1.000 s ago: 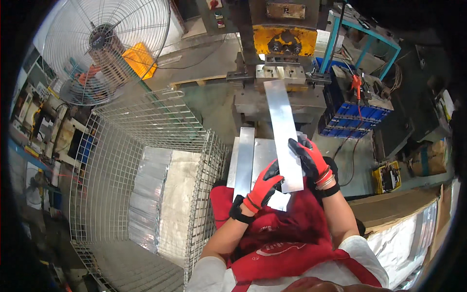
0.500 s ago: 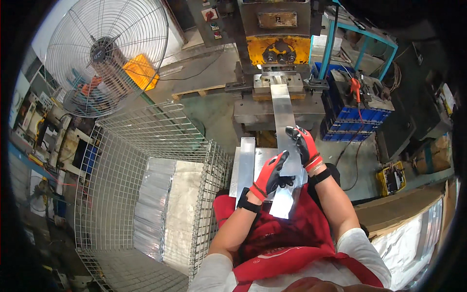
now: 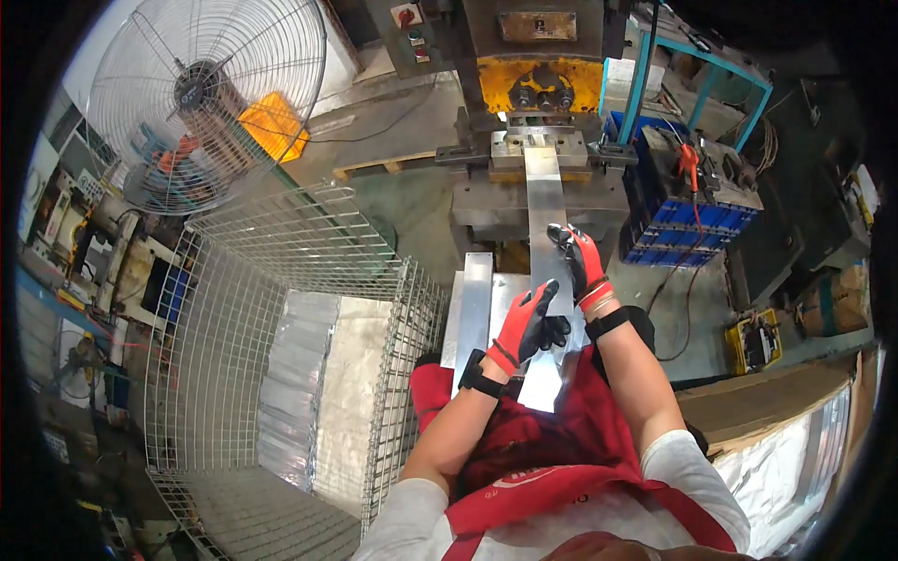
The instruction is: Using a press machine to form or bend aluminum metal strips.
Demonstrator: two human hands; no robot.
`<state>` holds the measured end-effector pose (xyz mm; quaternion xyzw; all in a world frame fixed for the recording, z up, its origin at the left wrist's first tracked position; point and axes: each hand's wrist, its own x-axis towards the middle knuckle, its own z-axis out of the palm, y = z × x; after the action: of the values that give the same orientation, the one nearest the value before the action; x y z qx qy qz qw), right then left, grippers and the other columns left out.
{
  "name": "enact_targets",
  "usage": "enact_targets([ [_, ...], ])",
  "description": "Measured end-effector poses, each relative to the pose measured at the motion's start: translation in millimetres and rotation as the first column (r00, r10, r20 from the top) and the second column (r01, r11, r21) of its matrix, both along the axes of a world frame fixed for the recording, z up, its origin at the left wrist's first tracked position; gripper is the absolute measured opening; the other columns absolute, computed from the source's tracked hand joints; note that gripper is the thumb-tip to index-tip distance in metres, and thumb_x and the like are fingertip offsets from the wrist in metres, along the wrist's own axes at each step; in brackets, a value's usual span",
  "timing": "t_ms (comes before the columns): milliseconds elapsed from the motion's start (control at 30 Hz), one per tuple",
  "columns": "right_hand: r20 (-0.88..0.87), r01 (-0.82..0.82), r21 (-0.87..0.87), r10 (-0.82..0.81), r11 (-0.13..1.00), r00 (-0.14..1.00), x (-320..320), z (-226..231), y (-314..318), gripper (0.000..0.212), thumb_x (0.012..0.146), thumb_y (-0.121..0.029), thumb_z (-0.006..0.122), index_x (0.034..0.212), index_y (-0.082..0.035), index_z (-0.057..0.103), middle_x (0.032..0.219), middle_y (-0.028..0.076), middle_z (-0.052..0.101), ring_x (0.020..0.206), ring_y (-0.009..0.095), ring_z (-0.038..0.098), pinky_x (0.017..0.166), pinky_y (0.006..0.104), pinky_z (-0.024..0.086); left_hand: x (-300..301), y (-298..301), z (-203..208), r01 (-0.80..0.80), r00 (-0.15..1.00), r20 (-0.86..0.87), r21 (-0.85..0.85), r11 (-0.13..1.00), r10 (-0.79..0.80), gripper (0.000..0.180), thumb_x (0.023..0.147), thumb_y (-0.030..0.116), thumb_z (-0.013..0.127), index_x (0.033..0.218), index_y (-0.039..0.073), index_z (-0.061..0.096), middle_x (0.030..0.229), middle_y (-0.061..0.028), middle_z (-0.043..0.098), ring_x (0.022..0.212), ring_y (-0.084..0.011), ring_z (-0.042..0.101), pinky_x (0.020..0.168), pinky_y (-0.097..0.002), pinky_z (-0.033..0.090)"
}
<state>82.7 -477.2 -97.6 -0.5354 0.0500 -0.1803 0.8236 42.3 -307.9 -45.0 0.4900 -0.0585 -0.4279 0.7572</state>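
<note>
A long flat metal strip runs from the die of a press toward my lap, its near end bright with glare. My right hand, in a red and black glove, grips the strip's right edge about midway along. Closer to me, my left hand, gloved alike, holds the strip from its left side, thumb up and dark fingers at the strip. Some fingertips are hidden. Left of the strip, more flat metal pieces lie on a pale metal surface.
A wire mesh cage with plastic-wrapped bundles stands at my left, below a large fan. Blue crates carrying tools sit right of the press. An open cardboard box and a yellow basket are at my right.
The view has shifted slightly. Both hands stay on the strip, and its far end still sits at the die; I see no clear change of grip.
</note>
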Motion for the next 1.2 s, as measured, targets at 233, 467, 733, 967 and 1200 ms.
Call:
enact_targets([
  [233, 0.074, -0.046, -0.276, 0.069, 0.96, 0.995, -29, -12, 8, 0.035, 0.087, -0.02, 0.046, 0.113, 0.003, 0.051, 0.111, 0.012, 0.056, 0.105, 0.02, 0.052, 0.091, 0.03, 0.039, 3, -7, -6, -0.056, 0.998, -0.048, -0.094, 0.994, 0.051, 0.029, 0.086, 0.035, 0.05, 0.096, 0.008, 0.053, 0.063, -0.0076, 0.058, 0.047, -0.0162, 0.058, 0.036, -0.0246, 0.042],
  [467, 0.098, 0.085, -0.312, -0.057, 0.946, 0.994, -28, 11, 14, 0.03, 0.088, -0.018, 0.046, 0.106, 0.004, 0.055, 0.104, 0.01, 0.058, 0.098, 0.019, 0.054, 0.087, 0.0296, 0.041, 8, -11, 2, -0.066, 0.995, -0.081, -0.189, 0.98, 0.052, 0.024, 0.088, 0.03, 0.048, 0.093, 0.007, 0.054, 0.07, -0.0053, 0.057, 0.05, -0.015, 0.059, 0.04, -0.0251, 0.047],
  [733, 0.069, 0.053, -0.149, -0.043, 0.987, 0.997, -25, 6, 15, 0.03, 0.088, -0.02, 0.047, 0.107, 0.003, 0.055, 0.106, 0.009, 0.058, 0.099, 0.017, 0.054, 0.087, 0.0287, 0.041, 13, -12, -8, -0.059, 0.996, -0.078, -0.158, 0.986, 0.047, 0.024, 0.089, 0.028, 0.046, 0.098, 0.007, 0.053, 0.073, -0.0049, 0.056, 0.053, -0.018, 0.06, 0.041, -0.0276, 0.05],
  [967, 0.002, 0.023, -0.106, -0.023, 0.994, 1.0, -17, -5, 7, 0.029, 0.089, -0.018, 0.043, 0.104, 0.003, 0.056, 0.104, 0.01, 0.058, 0.098, 0.019, 0.055, 0.085, 0.0295, 0.042, 11, -12, -4, -0.071, 0.995, -0.087, -0.197, 0.978, 0.054, 0.026, 0.089, 0.029, 0.043, 0.101, 0.007, 0.052, 0.073, -0.0056, 0.057, 0.053, -0.0185, 0.06, 0.042, -0.0285, 0.049],
  [1200, 0.103, 0.132, -0.356, -0.102, 0.925, 0.99, -23, 14, 14, 0.026, 0.087, -0.016, 0.047, 0.099, 0.004, 0.058, 0.095, 0.01, 0.06, 0.09, 0.018, 0.057, 0.081, 0.0277, 0.043, 10, -14, -7, -0.102, 0.994, -0.062, -0.171, 0.98, 0.093, 0.028, 0.089, 0.032, 0.045, 0.096, 0.007, 0.053, 0.067, -0.0058, 0.057, 0.049, -0.0151, 0.058, 0.04, -0.0261, 0.047],
])
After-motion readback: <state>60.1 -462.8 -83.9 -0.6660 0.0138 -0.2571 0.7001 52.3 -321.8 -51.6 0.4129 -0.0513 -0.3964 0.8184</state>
